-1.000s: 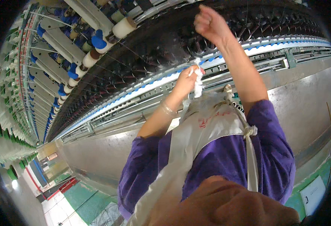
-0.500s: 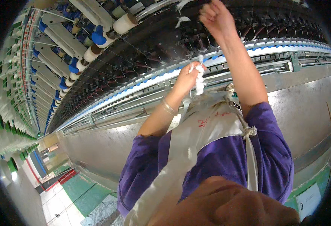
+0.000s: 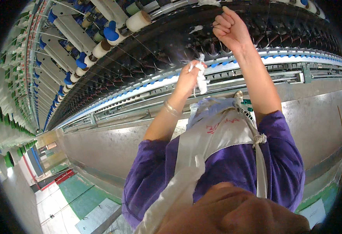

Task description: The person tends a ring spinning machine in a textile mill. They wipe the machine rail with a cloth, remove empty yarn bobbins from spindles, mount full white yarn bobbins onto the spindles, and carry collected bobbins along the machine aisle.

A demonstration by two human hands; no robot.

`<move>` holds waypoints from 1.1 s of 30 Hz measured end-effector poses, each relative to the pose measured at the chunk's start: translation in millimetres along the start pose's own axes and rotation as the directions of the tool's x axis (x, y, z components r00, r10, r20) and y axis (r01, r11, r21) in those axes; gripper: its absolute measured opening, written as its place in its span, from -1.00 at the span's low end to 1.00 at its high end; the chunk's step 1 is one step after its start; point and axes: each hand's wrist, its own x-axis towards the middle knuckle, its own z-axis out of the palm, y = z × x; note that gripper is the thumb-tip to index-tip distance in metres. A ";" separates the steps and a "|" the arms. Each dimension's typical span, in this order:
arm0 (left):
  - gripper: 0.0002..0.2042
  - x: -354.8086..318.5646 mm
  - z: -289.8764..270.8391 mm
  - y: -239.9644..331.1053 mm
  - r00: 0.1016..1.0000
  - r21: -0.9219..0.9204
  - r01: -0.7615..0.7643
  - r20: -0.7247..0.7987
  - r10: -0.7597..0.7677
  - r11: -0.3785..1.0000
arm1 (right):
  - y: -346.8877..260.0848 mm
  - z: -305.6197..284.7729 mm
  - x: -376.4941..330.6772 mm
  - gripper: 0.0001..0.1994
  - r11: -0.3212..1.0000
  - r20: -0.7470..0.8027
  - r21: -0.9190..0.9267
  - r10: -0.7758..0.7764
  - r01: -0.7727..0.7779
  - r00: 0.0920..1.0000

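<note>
In front of the spinning frame, my left hand is closed around a loose tuft of white cotton fibre. Wisps of the tuft trail above and below the fingers. Higher and to the right, my right hand is raised before the dark upper part of the machine. Its fingers are curled, with the fingertips pointing up; whether a yarn lies between them is too fine to see. Close to its fingertips is some white fluff, and another small wisp shows left of the hand.
White bobbins with blue caps line the upper left. A long rail with blue parts runs below the hands, above a metal panel. My white apron hangs close to the machine. Green flooring shows at lower left.
My right hand has come down slightly and to the right, its fingers more curled. My left hand has shifted a little up and left with the cotton fibre.
</note>
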 end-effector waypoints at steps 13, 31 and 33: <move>-0.45 90.1 30.2 88.9 0.977 -0.480 0.004 0.188 0.098 0.877 | -33.1 -35.3 -87.0 -0.60 0.570 0.218 -0.642 -0.506 0.513 0.835; -0.74 70.2 53.8 59.3 0.753 0.586 -0.638 0.338 0.565 0.499 | -1.6 -95.1 -323.3 -0.68 -0.479 -0.613 -0.665 -0.089 -0.573 0.785; -0.75 68.0 29.8 53.9 0.856 0.585 -0.446 0.057 0.514 0.677 | -5.1 -84.3 -318.5 -0.68 -0.447 -0.602 -0.709 -0.017 -0.545 0.798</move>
